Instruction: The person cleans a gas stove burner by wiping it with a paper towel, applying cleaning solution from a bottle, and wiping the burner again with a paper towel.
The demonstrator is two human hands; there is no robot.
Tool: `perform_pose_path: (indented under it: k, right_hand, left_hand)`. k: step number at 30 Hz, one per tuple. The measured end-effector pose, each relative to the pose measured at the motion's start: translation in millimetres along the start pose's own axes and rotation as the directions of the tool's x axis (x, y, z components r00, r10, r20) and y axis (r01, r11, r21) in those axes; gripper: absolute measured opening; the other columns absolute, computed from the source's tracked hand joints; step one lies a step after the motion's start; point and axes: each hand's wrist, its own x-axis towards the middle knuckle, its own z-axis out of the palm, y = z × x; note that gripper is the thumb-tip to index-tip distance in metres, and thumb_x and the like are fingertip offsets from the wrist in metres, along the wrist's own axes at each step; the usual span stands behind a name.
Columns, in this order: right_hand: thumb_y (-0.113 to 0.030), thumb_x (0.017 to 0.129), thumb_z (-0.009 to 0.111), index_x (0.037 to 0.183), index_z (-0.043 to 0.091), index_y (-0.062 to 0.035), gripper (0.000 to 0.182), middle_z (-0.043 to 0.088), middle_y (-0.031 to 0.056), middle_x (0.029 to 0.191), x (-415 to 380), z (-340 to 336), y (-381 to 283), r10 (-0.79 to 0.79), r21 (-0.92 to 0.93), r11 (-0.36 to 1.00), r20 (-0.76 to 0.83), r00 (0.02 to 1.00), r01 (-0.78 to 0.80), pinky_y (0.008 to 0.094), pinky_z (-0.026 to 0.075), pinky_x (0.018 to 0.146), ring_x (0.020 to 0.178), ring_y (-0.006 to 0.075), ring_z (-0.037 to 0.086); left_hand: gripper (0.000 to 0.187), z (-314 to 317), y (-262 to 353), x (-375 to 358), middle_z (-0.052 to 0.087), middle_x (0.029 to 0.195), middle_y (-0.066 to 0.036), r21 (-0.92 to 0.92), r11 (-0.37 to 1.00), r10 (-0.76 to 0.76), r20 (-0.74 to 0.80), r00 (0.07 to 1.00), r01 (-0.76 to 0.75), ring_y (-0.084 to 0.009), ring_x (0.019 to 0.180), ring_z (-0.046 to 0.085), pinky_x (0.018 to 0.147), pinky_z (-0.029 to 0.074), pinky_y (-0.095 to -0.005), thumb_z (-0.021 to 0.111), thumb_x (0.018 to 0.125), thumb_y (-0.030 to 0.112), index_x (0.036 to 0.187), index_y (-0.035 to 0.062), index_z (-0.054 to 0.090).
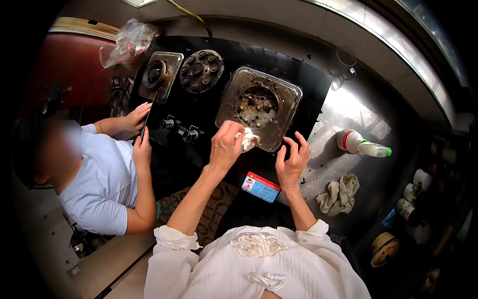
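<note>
My left hand [226,148] is closed on a crumpled white tissue [249,140] at the near-left rim of a square metal drip tray [287,107] on the gas stove. Brown grease and dark crumbs cover the round hollow in the tray's middle. By the tray's near-right corner, my right hand [294,162] has its fingers bent and apart, with nothing in them. Below, between my forearms, a red and blue label [260,187] shows on the stove's front edge.
Left of the tray lie a round burner plate [201,71], two knobs [190,134] and a second burner [155,74]. A person [107,174] at the left holds a dark device. At the right are a spray bottle [351,141], a dirty rag [339,194] and a glass [344,59].
</note>
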Motion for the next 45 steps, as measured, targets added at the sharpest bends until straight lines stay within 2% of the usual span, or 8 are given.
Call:
perform_pose_path:
  k: [6,8,12,18,23,31,34,45]
  right_hand:
    - [-0.001,0.084,0.067,0.108,0.07,-0.007,0.025,0.058,0.0119,0.132,1,0,-1,-0.004,-0.017,1.0,-0.011,1.0,0.004,0.0434,0.042,0.1,0.122,0.0306,0.055]
    - [-0.001,0.083,0.068,0.108,0.07,-0.0073,0.026,0.058,0.0118,0.132,1,-1,-1,0.01,0.001,1.0,-0.005,1.0,-0.01,0.0429,0.043,0.099,0.121,0.0304,0.056]
    - [-0.001,0.082,0.068,0.108,0.07,-0.0074,0.026,0.058,0.0116,0.132,0,0,-1,0.013,-0.004,1.0,-0.005,1.0,-0.013,0.0423,0.043,0.098,0.12,0.0302,0.056]
    - [-0.002,0.082,0.069,0.108,0.069,-0.0088,0.027,0.058,0.0103,0.133,0,0,0,0.015,0.004,1.0,-0.015,1.0,-0.015,0.0426,0.043,0.098,0.122,0.0304,0.056]
    - [-0.002,0.082,0.069,0.108,0.069,-0.0094,0.027,0.058,0.0096,0.133,-1,1,0,0.04,-0.001,0.999,-0.018,0.999,-0.04,0.0432,0.044,0.099,0.122,0.0312,0.055]
    - [-0.001,0.081,0.068,0.107,0.069,-0.0094,0.027,0.058,0.008,0.133,-2,0,-1,0.067,0.011,0.998,-0.024,0.997,-0.067,0.0427,0.045,0.098,0.122,0.0299,0.056]
    - [-0.001,0.081,0.068,0.106,0.069,-0.0094,0.027,0.058,0.0078,0.132,0,1,-2,0.07,0.02,0.997,-0.032,0.997,-0.069,0.0424,0.045,0.098,0.122,0.0295,0.056]
    - [0.0,0.081,0.069,0.107,0.068,-0.0092,0.028,0.058,0.0081,0.132,0,0,-2,0.049,0.006,0.999,-0.026,0.998,-0.049,0.0424,0.044,0.098,0.122,0.0301,0.055]
  left_hand:
    - [0.012,1,8,6,0.064,0.099,-0.012,0.18,0.981,0.049,0.162,0.986,-0.079,-0.0353,0.091,0.065,0.077,0.054,-0.0432,0.074,0.085,0.006,0.093,0.0011,0.067]
    - [0.018,-4,18,3,0.064,0.101,-0.013,0.022,0.986,-0.167,0.191,0.967,0.166,-0.035,0.095,0.065,0.079,0.054,-0.0443,0.077,0.084,0.013,0.095,0.0007,0.07]
    - [0.021,-2,18,-6,0.062,0.103,-0.017,0.053,0.997,0.052,0.151,0.987,-0.061,-0.0364,0.091,0.066,0.078,0.054,-0.0439,0.075,0.085,0.011,0.101,-0.0019,0.069]
    - [0.02,-10,24,41,0.062,0.102,-0.015,0.012,1.0,0.015,0.038,0.999,-0.015,-0.0354,0.089,0.066,0.077,0.055,-0.0416,0.069,0.082,-0.002,0.101,-0.0002,0.068]
    - [0.019,7,24,108,0.065,0.102,-0.015,0.19,0.933,0.309,0.004,0.951,-0.304,-0.0344,0.088,0.067,0.076,0.056,-0.0423,0.07,0.084,-0.002,0.103,0.0003,0.069]
    - [0.026,37,2,114,0.065,0.106,-0.015,0.21,0.953,0.152,0.291,0.945,-0.217,-0.0362,0.093,0.068,0.082,0.056,-0.0432,0.07,0.084,0.001,0.11,0.0011,0.07]
    - [0.028,42,-4,105,0.063,0.108,-0.014,0.328,0.863,0.294,0.292,0.91,-0.384,-0.0346,0.103,0.063,0.087,0.055,-0.0433,0.068,0.081,0.002,0.109,0.0006,0.067]
    - [0.035,58,-10,105,0.067,0.099,-0.006,0.487,0.817,0.23,0.215,0.949,-0.308,-0.0247,0.103,0.062,0.102,0.038,-0.043,0.072,0.07,0.001,0.105,0.0072,0.07]
